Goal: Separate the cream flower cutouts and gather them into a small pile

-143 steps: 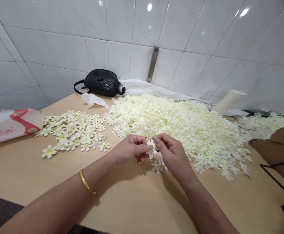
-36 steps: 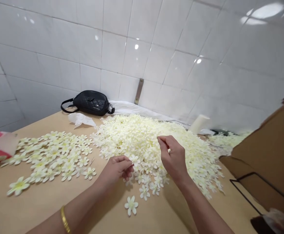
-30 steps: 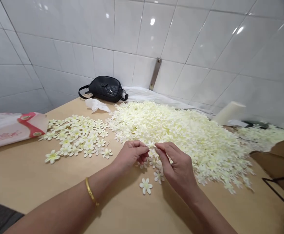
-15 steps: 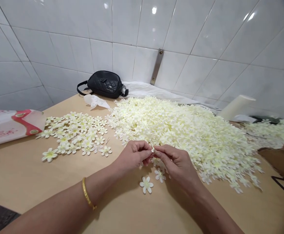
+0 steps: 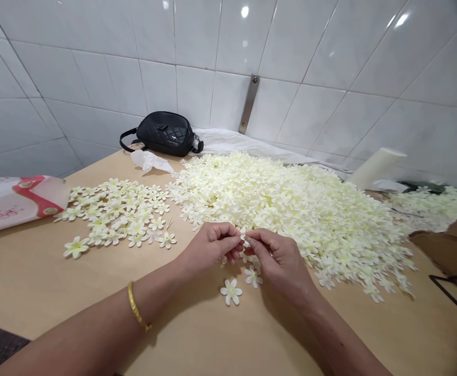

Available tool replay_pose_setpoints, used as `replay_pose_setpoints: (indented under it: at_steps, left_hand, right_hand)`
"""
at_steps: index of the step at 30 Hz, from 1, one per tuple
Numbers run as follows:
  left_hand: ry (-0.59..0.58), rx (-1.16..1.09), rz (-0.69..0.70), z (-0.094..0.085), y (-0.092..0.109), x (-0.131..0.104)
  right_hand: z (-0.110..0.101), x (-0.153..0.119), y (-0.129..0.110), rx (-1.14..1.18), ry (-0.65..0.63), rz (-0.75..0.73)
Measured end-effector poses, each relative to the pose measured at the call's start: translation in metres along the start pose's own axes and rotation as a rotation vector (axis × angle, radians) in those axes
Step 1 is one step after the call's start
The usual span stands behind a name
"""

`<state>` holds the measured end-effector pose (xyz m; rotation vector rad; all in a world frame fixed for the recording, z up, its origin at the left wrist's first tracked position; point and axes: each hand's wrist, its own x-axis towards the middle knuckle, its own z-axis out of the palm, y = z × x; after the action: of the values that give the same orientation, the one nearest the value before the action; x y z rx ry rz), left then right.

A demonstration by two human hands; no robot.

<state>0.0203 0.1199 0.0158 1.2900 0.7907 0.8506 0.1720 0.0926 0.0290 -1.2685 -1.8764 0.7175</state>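
Observation:
Between my fingertips is a small white artificial flower [image 5: 244, 239], pinched from both sides above the table. My left hand [image 5: 214, 244], with a gold bangle [image 5: 135, 307] on its wrist, is closed on the flower's left side. My right hand [image 5: 277, 256] grips it from the right with thumb and forefinger. Just below lie loose flowers, one single white flower [image 5: 231, 292] and another flower [image 5: 253, 277] partly near my right fingers. A large heap of pale yellow-white flowers [image 5: 291, 203] spreads right behind my hands. What sits under my curled fingers is partly hidden.
To the left, a smaller group of flowers [image 5: 122, 209] lies beside a white and red plastic bag [image 5: 20, 203]. A black bag [image 5: 165, 133] and crumpled tissue [image 5: 150, 161] stand near the tiled wall. At right are a white roll [image 5: 377, 168] and brown cardboard [image 5: 451, 250].
The flower between my fingers has turned, and more of its petals now show. Both hands stay close together; the whole view has shifted slightly.

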Motion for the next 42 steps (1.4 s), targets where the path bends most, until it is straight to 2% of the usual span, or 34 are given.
replay_pose_setpoints:
  at_steps: [5, 10, 13, 20, 24, 29, 36, 40, 42]
  left_hand:
    - [0.006, -0.067, -0.006, 0.002, 0.002, 0.0]
    - [0.023, -0.061, -0.001, 0.002, 0.002, -0.001]
    - [0.021, -0.077, -0.006, 0.002, 0.001, -0.001]
    - [0.021, -0.113, -0.009, 0.001, 0.001, 0.0]
    - [0.04, -0.077, 0.012, 0.0, 0.004, -0.001]
    - [0.049, -0.105, 0.003, 0.0, 0.003, -0.001]
    - [0.046, -0.164, -0.015, -0.002, 0.0, 0.001]
    - [0.058, -0.087, -0.008, -0.001, 0.003, 0.001]
    - [0.076, -0.049, -0.016, 0.0, 0.003, 0.001]
  right_hand:
    - [0.003, -0.001, 0.003, 0.021, 0.015, -0.029]
    - [0.007, -0.003, 0.006, -0.171, 0.12, -0.12]
    - [0.008, -0.004, 0.008, -0.235, 0.141, -0.092]
    - [0.008, -0.003, 0.004, -0.104, 0.143, 0.04]
    - [0.009, -0.003, 0.005, -0.024, 0.1, -0.021]
    - [0.011, -0.002, 0.005, -0.055, 0.132, -0.088]
    - [0.006, 0.0, 0.003, 0.165, 0.182, 0.12]
    - [0.003, 0.002, 0.002, 0.277, 0.083, 0.143]
    - [0.003, 0.002, 0.002, 0.265, 0.096, 0.14]
